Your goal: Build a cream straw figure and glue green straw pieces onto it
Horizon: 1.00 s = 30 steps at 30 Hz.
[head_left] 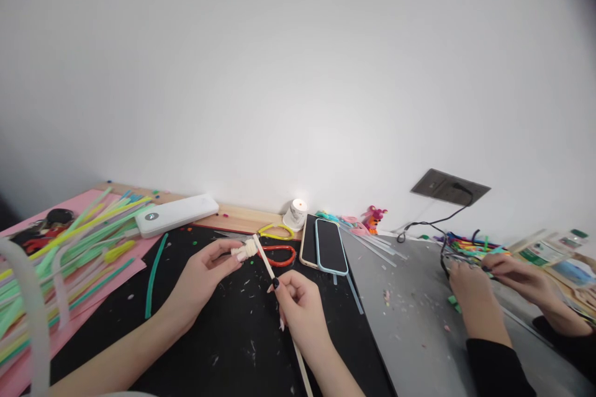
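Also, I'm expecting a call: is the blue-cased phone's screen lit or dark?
Dark: the blue-cased phone lies face up, and its screen is plain black.

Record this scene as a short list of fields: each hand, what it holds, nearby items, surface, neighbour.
Left hand: pinches a cream coiled piece
Right hand: holds a long pale strip
Contact: strip's upper end at the coil; joined or not, unclear
Beyond the hands: yellow loop handle, red loop handle, blue-edged phone, white cup
Surface: black mat
Neighbour: co-worker's hands, picture right
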### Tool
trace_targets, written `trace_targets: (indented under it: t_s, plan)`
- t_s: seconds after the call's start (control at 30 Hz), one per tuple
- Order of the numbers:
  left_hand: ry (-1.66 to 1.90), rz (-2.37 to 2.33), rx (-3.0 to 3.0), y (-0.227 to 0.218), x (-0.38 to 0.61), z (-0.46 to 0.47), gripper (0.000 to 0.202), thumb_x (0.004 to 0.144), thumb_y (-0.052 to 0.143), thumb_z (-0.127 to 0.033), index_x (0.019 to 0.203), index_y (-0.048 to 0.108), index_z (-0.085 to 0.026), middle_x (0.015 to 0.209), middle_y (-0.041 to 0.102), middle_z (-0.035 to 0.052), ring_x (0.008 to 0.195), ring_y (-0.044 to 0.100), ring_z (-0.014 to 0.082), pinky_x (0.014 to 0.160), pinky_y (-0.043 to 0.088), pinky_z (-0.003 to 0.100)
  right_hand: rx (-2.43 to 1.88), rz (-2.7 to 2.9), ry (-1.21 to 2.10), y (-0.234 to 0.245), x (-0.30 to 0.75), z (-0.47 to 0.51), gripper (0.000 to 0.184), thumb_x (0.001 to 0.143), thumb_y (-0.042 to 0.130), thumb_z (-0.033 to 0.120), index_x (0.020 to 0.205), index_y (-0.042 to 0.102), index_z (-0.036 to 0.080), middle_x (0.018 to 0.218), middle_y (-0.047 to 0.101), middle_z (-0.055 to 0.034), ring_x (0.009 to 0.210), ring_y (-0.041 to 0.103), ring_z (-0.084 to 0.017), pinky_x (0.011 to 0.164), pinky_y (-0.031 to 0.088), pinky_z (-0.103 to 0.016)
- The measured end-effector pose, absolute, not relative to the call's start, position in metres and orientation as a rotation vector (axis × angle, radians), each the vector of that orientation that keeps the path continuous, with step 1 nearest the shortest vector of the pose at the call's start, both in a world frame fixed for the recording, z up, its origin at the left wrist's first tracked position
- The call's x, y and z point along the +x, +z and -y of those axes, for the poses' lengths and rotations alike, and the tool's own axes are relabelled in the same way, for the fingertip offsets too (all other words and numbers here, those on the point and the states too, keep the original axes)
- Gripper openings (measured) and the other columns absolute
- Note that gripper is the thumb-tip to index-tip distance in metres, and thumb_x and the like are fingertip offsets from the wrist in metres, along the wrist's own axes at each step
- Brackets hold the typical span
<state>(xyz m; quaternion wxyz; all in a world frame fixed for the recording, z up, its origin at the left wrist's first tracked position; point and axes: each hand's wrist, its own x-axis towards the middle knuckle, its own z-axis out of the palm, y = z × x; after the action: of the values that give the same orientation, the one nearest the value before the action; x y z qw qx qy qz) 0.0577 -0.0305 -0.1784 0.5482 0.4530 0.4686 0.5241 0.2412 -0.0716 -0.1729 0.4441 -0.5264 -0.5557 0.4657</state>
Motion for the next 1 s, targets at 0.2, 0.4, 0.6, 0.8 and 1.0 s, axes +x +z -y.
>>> trace_targets:
  t_s: [0.2,0.4,0.6,0.8,1.0]
  plan:
    - [1.253,-1.101,0.974,-0.177,0.057,0.032,0.035,0.071,0.07,-0.036,0.1,0.058,-0.021,0.109,0.067,0.0058,0.093,0.066,0.0224,0.08,0.056,0.032,-1.302,1.413,1.176,-0.171,0.24,0.074,0.022,0.08,0.053,0.032,0.065,0.054,0.016,0.037,0.037,0.0096,0.031,0.034,-0.005,0.036,0.024,-0.016]
    - [1.235,-1.089,0.927,-0.176,0.059,0.032,0.042,0.069,0.072,-0.034,0.108,0.063,-0.019,0.112,0.069,0.0074,0.092,0.068,0.0227,0.085,0.055,0.034,-1.331,1.481,1.146,-0.172,0.239,0.076,0.021,0.081,0.051,0.028,0.064,0.053,0.016,0.039,0.038,0.0089,0.033,0.034,-0.005,0.037,0.024,-0.016]
    - [1.198,-1.037,0.893,-0.171,0.061,0.034,0.048,0.068,0.074,-0.028,0.114,0.062,-0.022,0.119,0.067,0.0036,0.112,0.06,0.0231,0.098,0.047,0.033,-1.323,1.493,1.149,-0.173,0.24,0.076,0.019,0.081,0.05,0.026,0.065,0.053,0.017,0.038,0.038,0.0094,0.032,0.034,-0.006,0.037,0.024,-0.017]
    - [1.187,-0.973,0.863,-0.167,0.063,0.035,0.051,0.069,0.073,-0.023,0.118,0.059,-0.02,0.117,0.068,0.0044,0.114,0.058,0.0226,0.101,0.044,0.034,-1.325,1.502,1.15,-0.171,0.239,0.076,0.018,0.08,0.05,0.023,0.064,0.053,0.016,0.039,0.038,0.0093,0.033,0.034,-0.005,0.038,0.023,-0.016]
    - [1.247,-0.915,0.752,-0.167,0.062,0.034,0.038,0.071,0.07,-0.026,0.108,0.066,-0.016,0.115,0.069,0.0074,0.113,0.059,0.0256,0.099,0.047,0.037,-1.35,1.522,1.176,-0.169,0.237,0.077,0.018,0.08,0.05,0.024,0.064,0.053,0.016,0.038,0.039,0.009,0.032,0.035,-0.005,0.036,0.024,-0.015]
